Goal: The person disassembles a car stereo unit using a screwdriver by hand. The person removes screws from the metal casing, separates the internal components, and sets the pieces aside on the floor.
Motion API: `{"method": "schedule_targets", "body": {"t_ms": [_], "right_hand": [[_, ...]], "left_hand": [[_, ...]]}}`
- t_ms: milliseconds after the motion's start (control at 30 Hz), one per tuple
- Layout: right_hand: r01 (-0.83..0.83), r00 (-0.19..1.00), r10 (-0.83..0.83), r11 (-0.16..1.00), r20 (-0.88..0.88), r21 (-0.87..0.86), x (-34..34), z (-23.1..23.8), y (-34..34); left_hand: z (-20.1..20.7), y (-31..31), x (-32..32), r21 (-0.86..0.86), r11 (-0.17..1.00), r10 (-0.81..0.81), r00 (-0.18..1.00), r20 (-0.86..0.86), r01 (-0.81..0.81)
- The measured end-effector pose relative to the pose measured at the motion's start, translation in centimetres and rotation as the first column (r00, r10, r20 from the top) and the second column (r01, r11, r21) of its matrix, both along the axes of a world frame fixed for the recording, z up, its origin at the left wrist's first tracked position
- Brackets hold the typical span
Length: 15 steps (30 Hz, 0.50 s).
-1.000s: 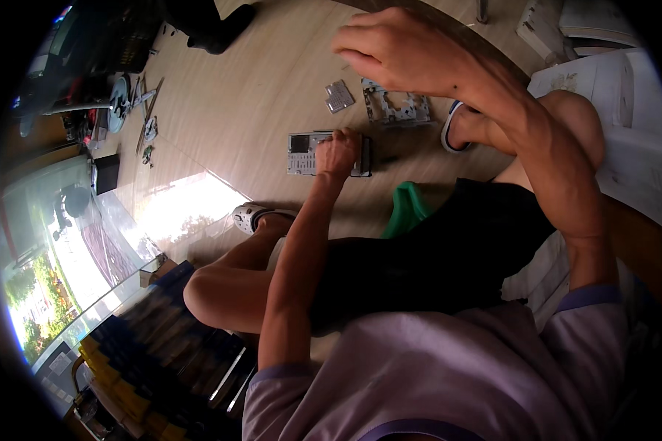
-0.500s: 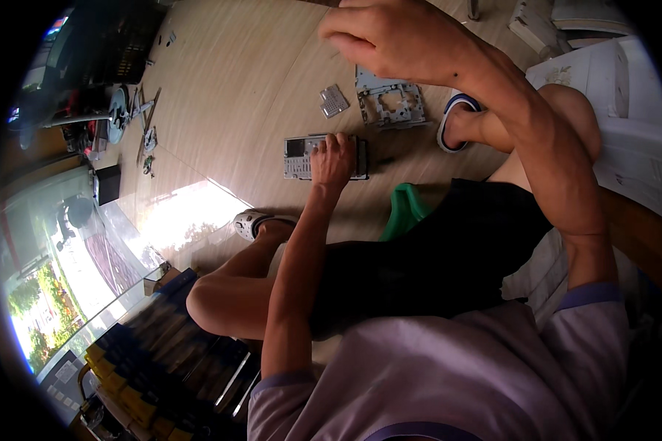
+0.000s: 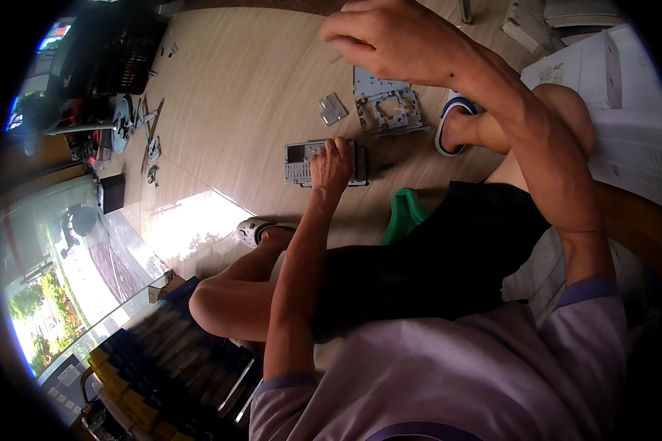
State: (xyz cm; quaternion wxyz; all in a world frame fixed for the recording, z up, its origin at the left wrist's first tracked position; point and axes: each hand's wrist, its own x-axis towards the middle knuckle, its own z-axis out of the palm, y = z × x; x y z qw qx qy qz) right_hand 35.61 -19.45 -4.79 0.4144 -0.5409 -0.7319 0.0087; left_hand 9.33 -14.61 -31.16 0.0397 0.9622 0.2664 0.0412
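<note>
A flat rectangular metal device [image 3: 297,170], like a drive housing with a dark square and slotted face, lies on the floor in front of me. My left hand [image 3: 332,163] rests across its right half, fingers bent toward the far edge, holding it against the floor. Raised well above the floor, my right hand [image 3: 379,38] is closed with curled fingers at the upper edge of the view; whatever it grips is hidden. Beyond the device lie a small perforated metal plate [image 3: 332,109] and a larger metal frame [image 3: 393,112] with a cut-out middle, partly covered by my right hand.
A green plastic object [image 3: 403,215] sits beside my black shorts. My feet in white clogs [image 3: 251,232] flank the work spot. Thin rods and small parts [image 3: 153,151] lie at left, near a black crate [image 3: 129,66]. White furniture [image 3: 603,81] stands at right.
The view has shifted slightly, so the floor and parts sit a little lower. Both hands keep nearly the same pose; the left stays on the metal device.
</note>
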Motion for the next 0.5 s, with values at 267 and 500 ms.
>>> {"method": "schedule_targets", "body": {"t_ms": [267,500], "right_hand": [[0.051,0.999,-0.051,0.997,0.007,-0.059,0.2,0.4,-0.4],[0.044,0.999,-0.045,0.998,-0.023,-0.047,0.3,1.7,-0.9]], "left_hand": [[0.2,0.2,0.3,0.032,0.999,-0.023,0.996,-0.091,0.027],[0.8,0.9,0.6,-0.193,0.979,0.030,0.981,-0.190,-0.068]]}}
